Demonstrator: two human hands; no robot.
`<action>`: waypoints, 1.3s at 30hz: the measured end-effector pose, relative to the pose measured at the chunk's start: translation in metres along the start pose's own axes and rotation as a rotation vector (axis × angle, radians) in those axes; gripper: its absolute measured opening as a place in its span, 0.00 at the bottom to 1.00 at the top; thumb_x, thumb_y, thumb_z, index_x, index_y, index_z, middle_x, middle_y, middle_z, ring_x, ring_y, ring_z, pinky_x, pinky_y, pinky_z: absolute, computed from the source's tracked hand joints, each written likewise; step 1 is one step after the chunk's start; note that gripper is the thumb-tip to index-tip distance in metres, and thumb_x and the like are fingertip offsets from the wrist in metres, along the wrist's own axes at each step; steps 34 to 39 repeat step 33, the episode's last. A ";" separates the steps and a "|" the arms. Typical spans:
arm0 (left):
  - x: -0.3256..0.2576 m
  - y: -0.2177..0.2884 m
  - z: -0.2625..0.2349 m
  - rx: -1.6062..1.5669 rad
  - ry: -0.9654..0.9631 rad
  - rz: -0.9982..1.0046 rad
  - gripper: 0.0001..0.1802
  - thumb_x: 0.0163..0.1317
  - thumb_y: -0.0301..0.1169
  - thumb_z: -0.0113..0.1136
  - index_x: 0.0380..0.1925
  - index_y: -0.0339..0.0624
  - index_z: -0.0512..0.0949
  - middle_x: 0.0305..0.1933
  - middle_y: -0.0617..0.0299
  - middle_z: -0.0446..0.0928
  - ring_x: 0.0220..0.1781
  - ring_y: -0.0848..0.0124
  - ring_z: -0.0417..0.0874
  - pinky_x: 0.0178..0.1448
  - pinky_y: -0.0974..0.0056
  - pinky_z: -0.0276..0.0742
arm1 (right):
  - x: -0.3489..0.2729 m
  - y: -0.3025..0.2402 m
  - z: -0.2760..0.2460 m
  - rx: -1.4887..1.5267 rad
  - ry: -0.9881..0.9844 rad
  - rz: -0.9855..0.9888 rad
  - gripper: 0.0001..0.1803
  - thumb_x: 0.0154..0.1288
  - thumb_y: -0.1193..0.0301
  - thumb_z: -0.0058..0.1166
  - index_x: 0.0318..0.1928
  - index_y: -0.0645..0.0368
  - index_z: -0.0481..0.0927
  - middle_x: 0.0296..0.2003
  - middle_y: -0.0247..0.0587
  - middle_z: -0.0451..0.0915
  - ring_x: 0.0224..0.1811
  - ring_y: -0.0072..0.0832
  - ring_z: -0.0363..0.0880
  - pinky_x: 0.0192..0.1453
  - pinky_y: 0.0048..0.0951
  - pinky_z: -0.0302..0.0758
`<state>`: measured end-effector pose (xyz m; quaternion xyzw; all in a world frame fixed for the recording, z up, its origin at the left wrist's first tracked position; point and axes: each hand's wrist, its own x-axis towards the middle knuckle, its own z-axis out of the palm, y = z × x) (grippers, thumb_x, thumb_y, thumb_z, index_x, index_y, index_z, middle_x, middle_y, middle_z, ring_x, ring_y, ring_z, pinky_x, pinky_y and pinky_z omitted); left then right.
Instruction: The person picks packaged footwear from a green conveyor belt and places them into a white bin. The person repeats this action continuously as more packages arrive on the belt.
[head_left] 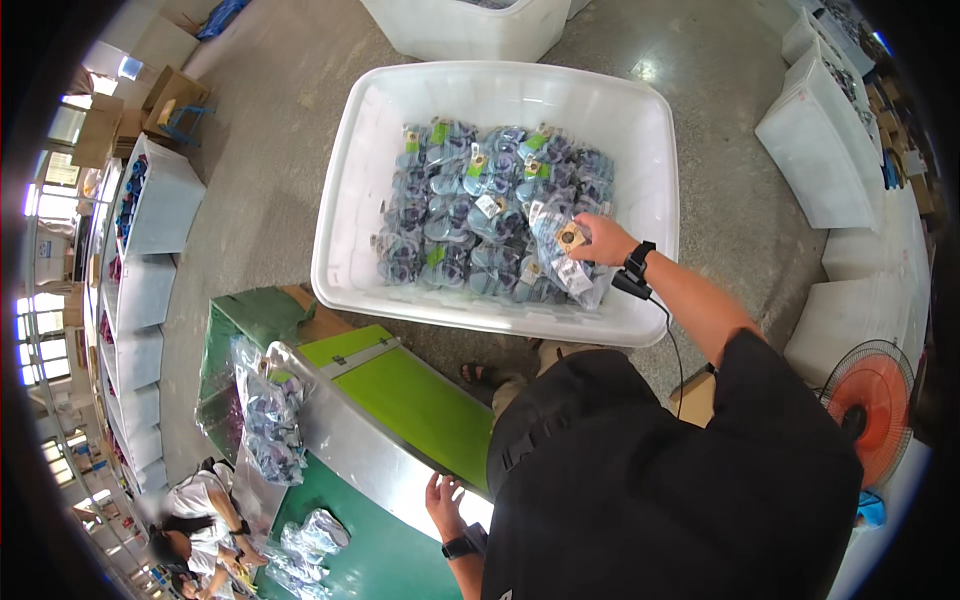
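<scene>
My right hand (602, 241) is inside a large white plastic tub (345, 215), with its fingers closed on a clear bag of blue-grey shoes (562, 238) that carries a tan tag. This bag lies over the right side of several rows of similar bagged shoes (450, 205), some with green or white tags. Down by my body, my left hand (443, 505) rests at the metal edge of a conveyor (400, 490). Its fingers are slightly bent and apart, and nothing shows in them.
A bright green panel (420, 400) adjoins the conveyor. More bagged shoes lie on its metal end (272, 420) and green belt (315, 535). A co-worker (205, 510) is at lower left. White bins (820, 140) line both sides; an orange fan (870, 395) stands right.
</scene>
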<state>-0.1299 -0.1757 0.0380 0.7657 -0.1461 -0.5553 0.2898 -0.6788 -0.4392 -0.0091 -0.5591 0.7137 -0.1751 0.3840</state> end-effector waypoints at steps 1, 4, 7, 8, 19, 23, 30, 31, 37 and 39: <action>0.002 -0.001 0.001 0.016 -0.010 0.007 0.27 0.69 0.33 0.59 0.65 0.35 0.66 0.48 0.56 0.79 0.46 0.67 0.83 0.45 0.63 0.80 | -0.002 0.002 -0.001 0.015 -0.011 -0.003 0.43 0.46 0.52 0.70 0.60 0.63 0.74 0.52 0.56 0.81 0.55 0.48 0.79 0.59 0.40 0.74; 0.006 -0.005 0.002 0.050 -0.015 0.016 0.27 0.69 0.34 0.60 0.64 0.35 0.67 0.46 0.57 0.80 0.44 0.68 0.83 0.40 0.65 0.80 | -0.004 0.009 -0.013 0.044 -0.043 0.014 0.42 0.45 0.53 0.71 0.58 0.65 0.75 0.51 0.56 0.81 0.54 0.46 0.80 0.58 0.38 0.75; 0.008 -0.004 0.002 0.058 -0.017 0.018 0.27 0.69 0.34 0.60 0.63 0.35 0.67 0.45 0.57 0.80 0.43 0.69 0.83 0.39 0.66 0.79 | 0.009 0.022 -0.046 0.018 -0.022 -0.036 0.39 0.44 0.53 0.72 0.54 0.64 0.78 0.49 0.55 0.82 0.52 0.44 0.80 0.58 0.36 0.75; 0.008 -0.003 0.003 0.060 -0.020 0.016 0.26 0.69 0.34 0.60 0.63 0.35 0.68 0.45 0.57 0.80 0.43 0.69 0.83 0.39 0.67 0.79 | 0.019 0.028 -0.063 0.073 -0.063 -0.047 0.38 0.44 0.54 0.73 0.54 0.63 0.79 0.48 0.53 0.82 0.51 0.42 0.81 0.57 0.35 0.75; 0.006 -0.011 -0.010 0.039 0.005 0.007 0.29 0.68 0.34 0.60 0.65 0.32 0.66 0.49 0.54 0.80 0.47 0.66 0.83 0.45 0.63 0.80 | 0.091 0.060 -0.154 -0.155 0.626 0.009 0.36 0.56 0.57 0.68 0.61 0.60 0.71 0.47 0.49 0.81 0.48 0.39 0.82 0.54 0.37 0.78; 0.016 -0.028 -0.022 0.029 0.029 0.006 0.29 0.68 0.34 0.60 0.65 0.31 0.66 0.49 0.52 0.81 0.47 0.65 0.84 0.44 0.63 0.80 | 0.074 0.073 -0.052 0.154 0.305 0.033 0.31 0.59 0.57 0.66 0.57 0.64 0.75 0.43 0.46 0.82 0.45 0.38 0.83 0.51 0.36 0.78; 0.046 -0.051 -0.059 0.078 0.175 0.036 0.32 0.65 0.43 0.64 0.66 0.43 0.68 0.53 0.51 0.77 0.47 0.63 0.82 0.46 0.59 0.81 | 0.000 0.082 0.110 0.043 -0.383 0.070 0.14 0.65 0.67 0.61 0.48 0.59 0.77 0.23 0.31 0.77 0.23 0.21 0.75 0.26 0.29 0.73; 0.052 -0.049 -0.068 0.066 0.179 0.052 0.31 0.64 0.43 0.65 0.63 0.41 0.72 0.51 0.50 0.79 0.46 0.62 0.83 0.46 0.59 0.80 | -0.006 0.078 0.122 -0.090 -0.393 -0.027 0.13 0.64 0.68 0.61 0.46 0.58 0.79 0.22 0.33 0.78 0.22 0.21 0.76 0.25 0.28 0.73; 0.057 -0.046 -0.085 0.155 0.282 0.155 0.28 0.62 0.41 0.66 0.57 0.36 0.76 0.45 0.47 0.85 0.46 0.60 0.86 0.49 0.61 0.80 | 0.005 0.059 0.153 0.073 -0.466 -0.081 0.13 0.62 0.70 0.61 0.45 0.60 0.76 0.24 0.35 0.79 0.24 0.24 0.78 0.30 0.30 0.76; 0.057 -0.046 -0.085 0.155 0.282 0.155 0.28 0.62 0.41 0.66 0.57 0.36 0.76 0.45 0.47 0.85 0.46 0.60 0.86 0.49 0.61 0.80 | 0.005 0.059 0.153 0.073 -0.466 -0.081 0.13 0.62 0.70 0.61 0.45 0.60 0.76 0.24 0.35 0.79 0.24 0.24 0.78 0.30 0.30 0.76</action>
